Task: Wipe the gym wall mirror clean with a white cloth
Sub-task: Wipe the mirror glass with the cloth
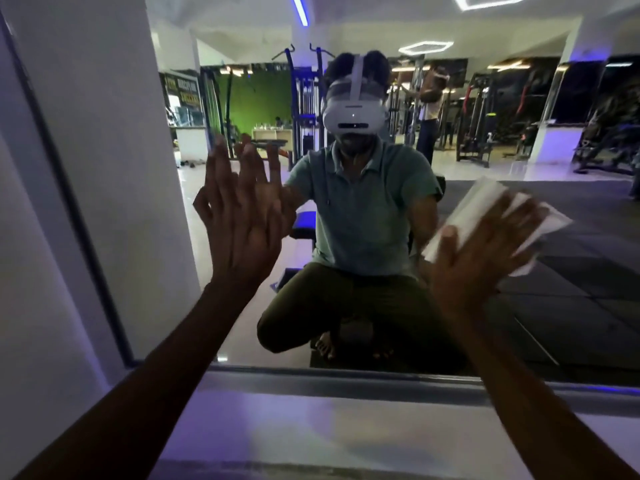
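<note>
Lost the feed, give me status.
Left hand flat on mirror, fingers spread. Right hand presses white cloth to glass. Nothing in the way.

We are pressing our flat left hand (pixel 239 216) against the mirror (pixel 519 289) while our right hand (pixel 481 251) is spreading over the white cloth (pixel 474 206) on the glass.

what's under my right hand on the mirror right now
A white cloth, pressed flat against the mirror by the right hand. Its edges stick out around the fingers; the glass beneath it is covered.
</note>
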### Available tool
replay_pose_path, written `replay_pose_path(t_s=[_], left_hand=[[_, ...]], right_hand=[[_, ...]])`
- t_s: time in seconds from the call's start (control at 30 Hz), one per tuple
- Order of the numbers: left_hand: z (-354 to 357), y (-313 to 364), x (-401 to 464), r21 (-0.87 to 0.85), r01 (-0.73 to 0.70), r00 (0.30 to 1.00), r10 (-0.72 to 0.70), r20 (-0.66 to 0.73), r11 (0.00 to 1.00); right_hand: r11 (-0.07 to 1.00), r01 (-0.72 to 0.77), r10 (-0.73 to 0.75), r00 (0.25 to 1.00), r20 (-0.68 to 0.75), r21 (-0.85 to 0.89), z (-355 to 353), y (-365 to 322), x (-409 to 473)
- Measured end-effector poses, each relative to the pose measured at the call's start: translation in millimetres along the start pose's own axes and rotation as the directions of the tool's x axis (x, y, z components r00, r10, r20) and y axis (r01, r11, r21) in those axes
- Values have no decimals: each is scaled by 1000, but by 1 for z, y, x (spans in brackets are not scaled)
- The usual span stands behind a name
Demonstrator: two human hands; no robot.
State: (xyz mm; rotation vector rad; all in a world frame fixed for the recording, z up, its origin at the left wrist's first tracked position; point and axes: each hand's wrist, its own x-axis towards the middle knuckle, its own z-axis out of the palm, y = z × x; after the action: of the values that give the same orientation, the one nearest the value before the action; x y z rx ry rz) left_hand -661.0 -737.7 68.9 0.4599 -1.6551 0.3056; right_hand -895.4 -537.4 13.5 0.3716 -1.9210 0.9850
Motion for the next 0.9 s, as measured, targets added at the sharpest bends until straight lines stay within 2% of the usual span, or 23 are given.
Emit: replay_pose_path(t_s=[0.07, 0.17, 0.23, 0.3, 0.33, 0.37, 0.43, 0.5, 0.53, 0.57, 0.6, 0.63, 0.67, 0.73, 0.77, 0.83, 0.9], left_hand=[[7, 7, 24, 94, -10, 1000, 8, 23, 996], [21, 3, 36, 215, -102, 987, 73, 140, 971], [25, -7, 37, 207, -165, 976, 129, 177, 964], [24, -14, 35, 199, -190, 971, 155, 181, 961], [23, -15, 35, 200, -194, 971, 158, 181, 960], [23, -16, 35, 201, -194, 970, 158, 185, 960], [24, -16, 36, 190, -203, 966, 164, 199, 961], [28, -13, 36, 176, -187, 972, 155, 179, 966], [30, -7, 32, 167, -163, 977, 136, 162, 972], [31, -2, 31, 160, -134, 984, 112, 138, 978], [31, 5, 29, 149, -107, 988, 88, 130, 983], [28, 9, 31, 139, -93, 990, 76, 122, 986], [23, 10, 35, 137, -106, 988, 88, 129, 985], [9, 3, 51, 157, -190, 977, 171, 131, 969], [2, -3, 58, 153, -243, 967, 227, 117, 958], [-11, -16, 74, 166, -315, 949, 311, 46, 935], [-17, -28, 90, 225, -312, 946, 324, -18, 923]], right_hand=[[987, 161, -160, 987, 25, -24, 0, -45, -8], [849, 528, -527, 844, 99, 15, 10, -111, -42], [745, 665, -664, 735, 137, 47, 9, -126, -45], [642, 764, -763, 632, 135, 56, 6, -111, -24], [634, 771, -772, 625, 119, 58, 3, -96, -6], [661, 749, -750, 656, 89, 45, -1, -79, 14], [780, 625, -625, 780, 23, -29, -11, -43, 62], [923, 381, -383, 923, -29, -51, -23, -30, 99], [972, 232, -234, 971, -53, -37, -26, -35, 105], [990, 136, -137, 988, -76, -24, -28, -53, 104], [991, 129, -131, 989, -74, -29, -27, -72, 94], [974, 226, -227, 972, -52, -32, -23, -94, 80], [918, 395, -396, 918, -11, -22, -18, -113, 64], [724, 690, -689, 723, 55, -1, -10, -135, 45], [625, 780, -779, 624, 66, 1, -8, -136, 50], [456, 889, -887, 457, 69, -29, -9, -133, 78], [304, 951, -948, 307, 78, -55, -18, -129, 113]])
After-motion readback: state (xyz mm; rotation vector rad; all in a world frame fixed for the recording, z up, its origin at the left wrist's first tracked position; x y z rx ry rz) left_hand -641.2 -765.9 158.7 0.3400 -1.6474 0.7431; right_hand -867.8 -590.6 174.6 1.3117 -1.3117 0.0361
